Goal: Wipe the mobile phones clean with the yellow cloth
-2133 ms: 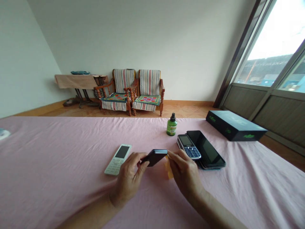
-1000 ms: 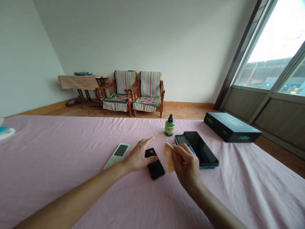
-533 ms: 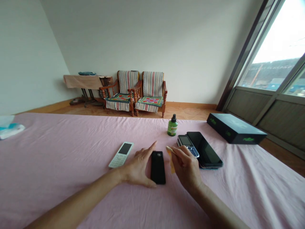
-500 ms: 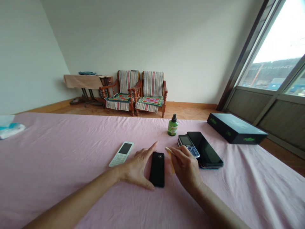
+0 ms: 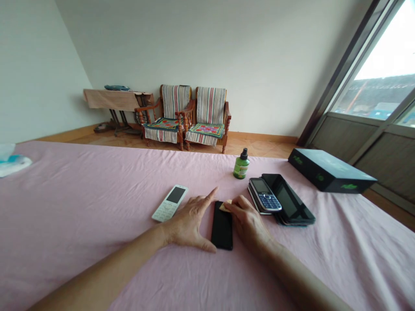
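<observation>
A black mobile phone (image 5: 221,231) lies on the pink cloth in front of me, its top end partly covered. My left hand (image 5: 191,222) is beside its left edge, thumb and fingers spread wide, with the thumb tip at the lower left corner. Pinched in the fingers of my right hand (image 5: 248,220) is a small folded pale-yellow cloth (image 5: 225,206), laid on the phone's upper end. Just beyond my left hand rests a white keypad phone (image 5: 170,203). To the right of my right hand, a dark blue and silver keypad phone (image 5: 266,195) sits with black flat devices (image 5: 292,201).
A green bottle with a black cap (image 5: 241,166) stands at the back of the pink cloth (image 5: 97,207). Behind the stack is a black box (image 5: 330,170). A white and blue packet (image 5: 14,162) lies far left. Two wooden armchairs (image 5: 207,116) stand beyond.
My right hand has brought the yellow cloth left and down onto the phone's upper end. My left hand stays spread beside the phone. The whole view has shifted slightly.
</observation>
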{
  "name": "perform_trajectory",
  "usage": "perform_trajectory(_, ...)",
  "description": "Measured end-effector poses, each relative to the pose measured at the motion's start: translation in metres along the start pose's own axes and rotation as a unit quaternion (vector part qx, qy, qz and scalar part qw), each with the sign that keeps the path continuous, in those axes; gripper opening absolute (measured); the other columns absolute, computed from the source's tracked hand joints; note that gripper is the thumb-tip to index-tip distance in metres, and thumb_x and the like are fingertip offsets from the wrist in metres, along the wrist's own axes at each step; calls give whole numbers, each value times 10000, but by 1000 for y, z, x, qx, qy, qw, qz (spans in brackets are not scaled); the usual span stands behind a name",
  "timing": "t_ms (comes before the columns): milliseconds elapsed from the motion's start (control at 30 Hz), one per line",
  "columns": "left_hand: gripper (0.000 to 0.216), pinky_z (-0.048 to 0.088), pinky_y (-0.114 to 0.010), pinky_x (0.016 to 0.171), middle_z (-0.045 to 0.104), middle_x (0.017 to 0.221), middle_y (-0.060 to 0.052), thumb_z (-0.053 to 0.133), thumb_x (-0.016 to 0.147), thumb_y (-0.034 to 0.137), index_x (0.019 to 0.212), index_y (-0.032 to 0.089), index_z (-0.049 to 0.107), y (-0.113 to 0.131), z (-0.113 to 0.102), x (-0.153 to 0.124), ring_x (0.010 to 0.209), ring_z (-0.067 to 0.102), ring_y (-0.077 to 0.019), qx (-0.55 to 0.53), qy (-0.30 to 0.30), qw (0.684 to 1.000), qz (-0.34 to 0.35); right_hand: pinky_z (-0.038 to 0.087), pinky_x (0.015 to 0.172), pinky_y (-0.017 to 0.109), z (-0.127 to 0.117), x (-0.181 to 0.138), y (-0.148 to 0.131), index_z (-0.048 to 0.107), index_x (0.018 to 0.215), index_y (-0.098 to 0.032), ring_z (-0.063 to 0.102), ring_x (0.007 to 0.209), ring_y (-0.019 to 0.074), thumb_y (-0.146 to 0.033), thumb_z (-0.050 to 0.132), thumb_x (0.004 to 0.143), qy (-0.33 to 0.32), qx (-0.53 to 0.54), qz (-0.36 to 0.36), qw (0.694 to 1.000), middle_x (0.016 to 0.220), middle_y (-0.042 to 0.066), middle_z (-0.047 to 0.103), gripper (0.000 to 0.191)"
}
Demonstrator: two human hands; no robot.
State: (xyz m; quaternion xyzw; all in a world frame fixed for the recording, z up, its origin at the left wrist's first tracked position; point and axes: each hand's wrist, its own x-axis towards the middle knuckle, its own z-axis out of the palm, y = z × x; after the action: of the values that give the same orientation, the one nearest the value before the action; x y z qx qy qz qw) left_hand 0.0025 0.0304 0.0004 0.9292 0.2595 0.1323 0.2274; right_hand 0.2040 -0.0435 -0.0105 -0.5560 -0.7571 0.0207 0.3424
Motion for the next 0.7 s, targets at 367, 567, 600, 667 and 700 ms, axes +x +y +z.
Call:
perform_trajectory(367,1332,289,-536,1034,417,1415,-154,813,518,536,1490,258,-54,1,1,1,1264,387,-371,0,4,1000,-5,480,719,292,-9,-29,-21,614,988,-186,526,802,174,23,371,837,-86,55,7,995,899,54,520,354)
perform_trajectory(567,1332,292,-513,1037,449,1383,-141,830,500,518,1492,260,-20,0,2,1,1249,399,-354,-2,13,1000,-4,504,752,304,-20,-54,-41,598,1026,-199,547,863,183,14,357,851,-117,79,1,990,965,65,547,366)
perform_trajectory(600,1329,296,-511,1035,451,1380,-138,828,500,521,1492,263,-17,0,2,1,1245,401,-351,-2,14,1000,-5,507,752,295,-23,-56,-43,607,1013,-205,556,861,177,15,367,843,-123,87,2,989,959,60,552,367)
perform_trajectory(667,1335,302,-513,1031,454,1375,-136,830,485,533,1493,263,-4,0,2,1,1240,401,-354,-2,17,1000,-10,509,728,269,-29,-54,-44,628,989,-220,574,835,162,7,400,832,-125,100,5,987,929,46,559,358)
perform_trajectory(700,1341,305,-514,1029,454,1374,-137,831,475,540,1494,261,6,1,2,1,1238,402,-358,-2,18,1000,-12,507,706,258,-31,-51,-43,639,980,-227,579,812,155,-6,416,833,-115,101,7,988,909,40,559,347)
